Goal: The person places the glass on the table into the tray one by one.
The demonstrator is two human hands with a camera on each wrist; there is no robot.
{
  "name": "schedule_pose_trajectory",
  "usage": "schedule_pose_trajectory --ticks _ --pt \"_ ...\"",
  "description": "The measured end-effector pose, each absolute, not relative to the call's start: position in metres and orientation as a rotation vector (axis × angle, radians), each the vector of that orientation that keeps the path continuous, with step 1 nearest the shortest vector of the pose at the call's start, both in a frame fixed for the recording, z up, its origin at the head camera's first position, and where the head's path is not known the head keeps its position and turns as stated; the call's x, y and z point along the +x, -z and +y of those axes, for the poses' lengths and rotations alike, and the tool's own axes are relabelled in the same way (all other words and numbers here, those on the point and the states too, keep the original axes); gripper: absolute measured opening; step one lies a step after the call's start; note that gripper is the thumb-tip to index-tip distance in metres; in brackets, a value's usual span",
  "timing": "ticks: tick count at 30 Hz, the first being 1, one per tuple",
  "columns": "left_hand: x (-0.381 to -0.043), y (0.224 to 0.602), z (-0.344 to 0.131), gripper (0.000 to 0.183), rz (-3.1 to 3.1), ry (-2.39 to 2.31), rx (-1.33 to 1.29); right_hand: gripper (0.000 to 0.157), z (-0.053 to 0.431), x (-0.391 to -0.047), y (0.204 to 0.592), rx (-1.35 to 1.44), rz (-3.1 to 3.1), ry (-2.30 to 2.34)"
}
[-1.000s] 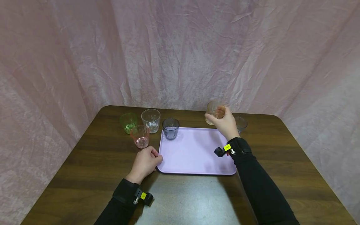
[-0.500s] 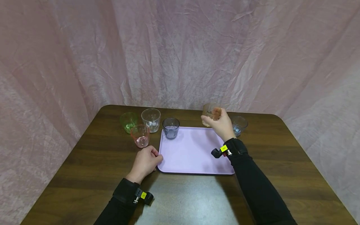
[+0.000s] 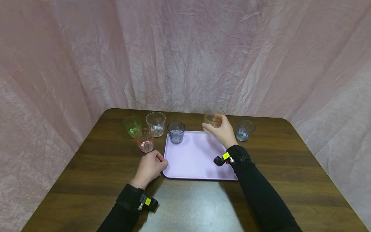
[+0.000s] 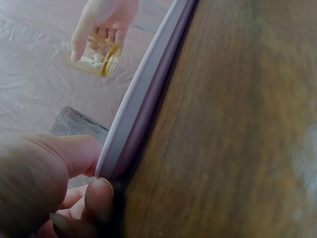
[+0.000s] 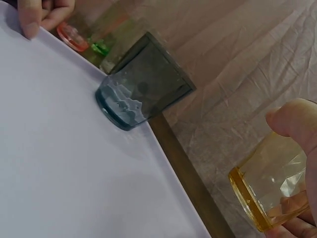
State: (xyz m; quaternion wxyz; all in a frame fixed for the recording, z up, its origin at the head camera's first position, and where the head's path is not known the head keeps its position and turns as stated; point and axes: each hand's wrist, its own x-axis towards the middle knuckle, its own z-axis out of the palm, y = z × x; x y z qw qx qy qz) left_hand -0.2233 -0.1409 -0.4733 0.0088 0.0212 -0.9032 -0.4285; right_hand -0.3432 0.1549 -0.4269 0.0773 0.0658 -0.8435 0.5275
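Observation:
My right hand (image 3: 222, 130) holds a yellow-amber glass (image 3: 211, 120) between thumb and fingers, raised above the far edge of the lilac tray (image 3: 200, 161). The right wrist view shows the amber glass (image 5: 270, 181) tilted, its base off the tray. With thumb and fingers, my left hand (image 3: 148, 168) pinches the tray's left rim, seen closely as the tray edge (image 4: 126, 106) in the left wrist view. A smoky grey glass (image 3: 176, 132) stands upright in the tray's far left corner.
Left of the tray stand a green glass (image 3: 132, 126), a clear glass (image 3: 155, 124) and a pink glass (image 3: 144, 140), close together. A bluish glass (image 3: 245, 130) stands to the right, near my right wrist. A pink curtain (image 3: 185, 58) hangs behind the wooden table (image 3: 278, 154).
My right hand has carried the amber glass leftward and slightly nearer, uncovering the bluish glass behind it. My left hand has stayed at the tray's rim.

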Motion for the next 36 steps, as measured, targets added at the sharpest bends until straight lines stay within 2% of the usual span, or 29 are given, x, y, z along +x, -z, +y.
schedule_pose_trajectory --ticks 36 --pt "-0.223 0.471 -0.141 0.013 -2.833 1.342 0.078 0.084 0.124 -0.342 0.463 0.266 -2.596 -1.535"
